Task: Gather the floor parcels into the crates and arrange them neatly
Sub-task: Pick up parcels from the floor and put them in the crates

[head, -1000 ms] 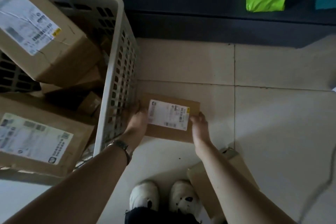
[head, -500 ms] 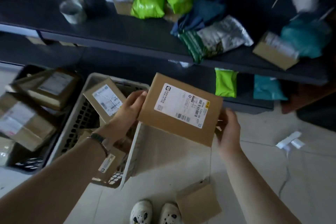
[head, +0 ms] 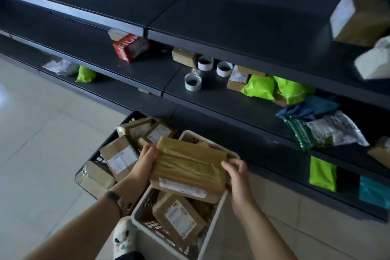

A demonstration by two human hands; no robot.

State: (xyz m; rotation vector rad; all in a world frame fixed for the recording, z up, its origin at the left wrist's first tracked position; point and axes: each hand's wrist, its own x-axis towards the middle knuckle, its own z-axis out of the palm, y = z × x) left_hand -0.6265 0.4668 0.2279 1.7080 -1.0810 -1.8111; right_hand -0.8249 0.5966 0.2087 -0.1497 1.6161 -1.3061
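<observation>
As the left hand and right hand grip the taped parcel by its ends above the white crate below them, I'd lower it flat, edges squared to the walls. The parcel hides what lies beneath it; the black crate left of the hands is dim.

"Did that flat brown cardboard parcel come off the pale floor tiles?"

"Yes. The left hand and right hand lifted it, flipped its taped side up, and brought it over the white plastic crate."
</observation>
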